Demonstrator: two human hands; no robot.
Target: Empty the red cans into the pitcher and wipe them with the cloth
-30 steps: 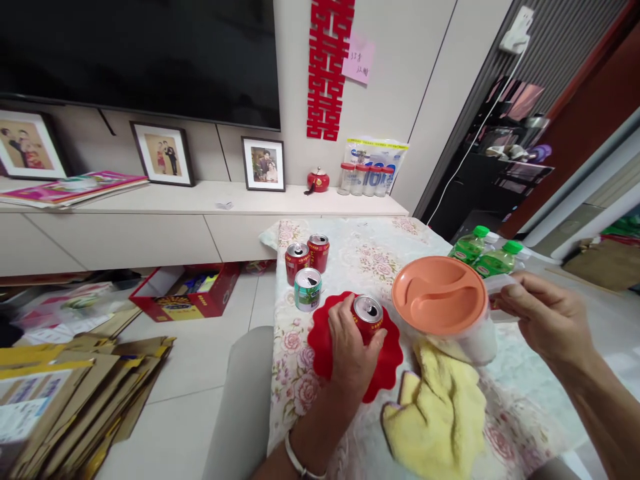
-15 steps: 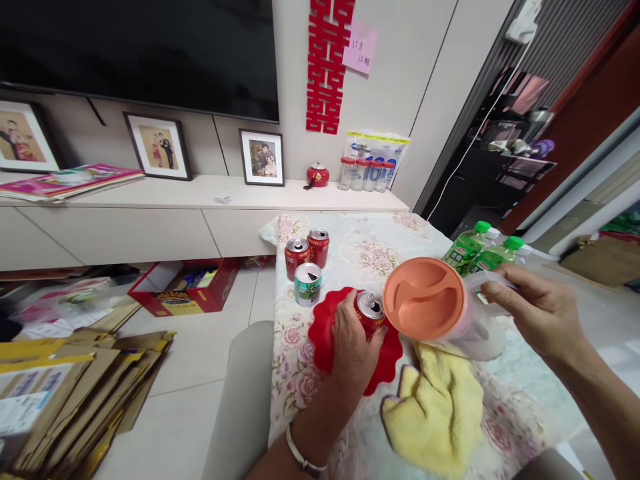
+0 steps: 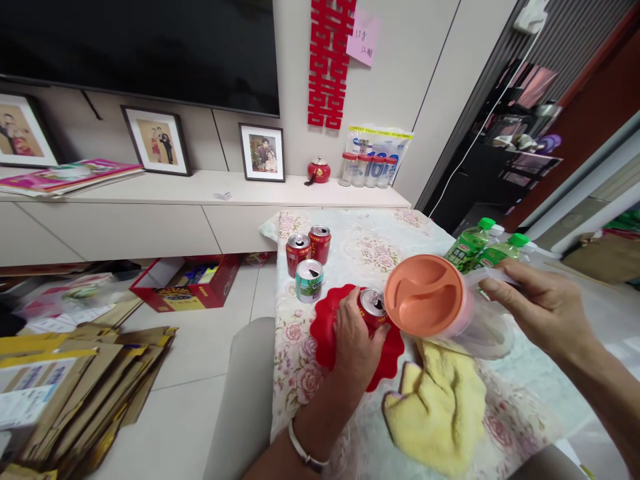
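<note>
My left hand (image 3: 357, 337) is wrapped round an opened red drink can (image 3: 373, 307), which stands on a red scalloped plate (image 3: 327, 333). In my right hand (image 3: 537, 307) is the handle of a clear plastic pitcher (image 3: 483, 330) with an orange lid (image 3: 425, 293). The pitcher is tilted to the left, its lid edge close beside the can's top. Whether liquid is flowing I cannot tell. A yellow cloth (image 3: 437, 410) lies on the table below the pitcher. Left of the plate are a green can (image 3: 309, 281) and two red cans (image 3: 299, 253), all opened.
A flowered tablecloth (image 3: 350, 233) covers the table. Green-capped bottles (image 3: 470, 243) stand at its right side. Behind is a low white cabinet (image 3: 190, 193) with framed photos and lidded jars (image 3: 367, 171). On the floor at left are a red box (image 3: 185, 283) and flattened cardboard (image 3: 100, 380).
Both hands keep their hold on the can and the pitcher with almost no movement. The whole view has shifted slightly.
</note>
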